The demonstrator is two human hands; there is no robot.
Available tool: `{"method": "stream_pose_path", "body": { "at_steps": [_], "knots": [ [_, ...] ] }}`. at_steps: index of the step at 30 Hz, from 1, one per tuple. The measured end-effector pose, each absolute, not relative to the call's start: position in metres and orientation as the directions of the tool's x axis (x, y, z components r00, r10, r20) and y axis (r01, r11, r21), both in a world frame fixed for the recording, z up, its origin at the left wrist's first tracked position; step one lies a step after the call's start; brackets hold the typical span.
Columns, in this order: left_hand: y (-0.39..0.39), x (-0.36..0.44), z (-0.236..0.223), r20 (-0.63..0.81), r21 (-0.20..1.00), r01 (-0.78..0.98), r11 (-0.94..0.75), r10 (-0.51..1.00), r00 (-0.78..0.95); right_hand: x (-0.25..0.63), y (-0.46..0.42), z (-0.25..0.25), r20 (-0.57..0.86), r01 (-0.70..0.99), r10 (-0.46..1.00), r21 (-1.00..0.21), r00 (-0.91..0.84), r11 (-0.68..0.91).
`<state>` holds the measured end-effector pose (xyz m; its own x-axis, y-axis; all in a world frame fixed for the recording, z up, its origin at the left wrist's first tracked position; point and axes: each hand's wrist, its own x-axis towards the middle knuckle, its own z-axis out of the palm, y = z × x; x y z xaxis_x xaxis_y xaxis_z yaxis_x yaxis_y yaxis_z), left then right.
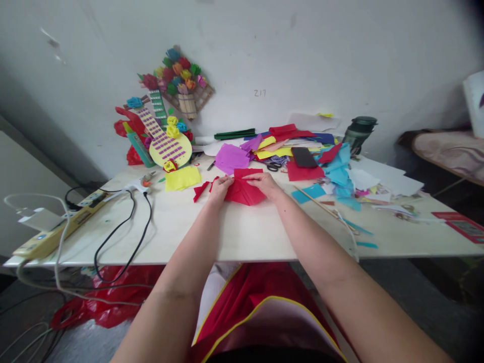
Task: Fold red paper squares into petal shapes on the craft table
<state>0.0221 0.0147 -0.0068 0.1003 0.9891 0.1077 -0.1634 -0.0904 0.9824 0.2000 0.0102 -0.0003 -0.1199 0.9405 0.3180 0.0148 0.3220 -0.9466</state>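
A piece of red crepe paper (246,195) lies on the white table in front of me, creased across its middle. My left hand (221,188) pinches its left edge, with the thumb and fingertips close together on the paper. From the other side, my right hand (266,184) rests on the upper right part, its fingers stretched out flat and pointing left. Narrow torn-looking red scraps (201,191) lie just left of my left hand. Behind the hands are a purple paper sheet (231,158) and black-handled scissors (274,167).
Left of the hands are a yellow paper sheet (183,178), a glue gun (145,179), a glue bottle (139,146) and a power strip (71,222) with cables. Paper flowers and a paper guitar (170,148) stand behind. Rightward lie a phone (304,157), blue paper, sticks and a dark bottle (359,133).
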Motion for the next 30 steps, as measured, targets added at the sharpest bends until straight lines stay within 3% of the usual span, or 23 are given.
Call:
{"method": "stream_pose_path", "body": {
  "at_steps": [13, 30],
  "knots": [
    [0.011, 0.024, -0.004, 0.1, 0.955, -0.292, -0.049, 0.982, 0.16, 0.202, 0.005, 0.002, 0.285, 0.075, 0.945, -0.951, -0.16, 0.299],
    [0.009, 0.026, -0.002, 0.082, 0.95, -0.312, -0.029, 0.984, 0.161, 0.199, 0.001, 0.008, 0.342, 0.17, 0.922, -0.912, -0.183, 0.372]
  ]
}}
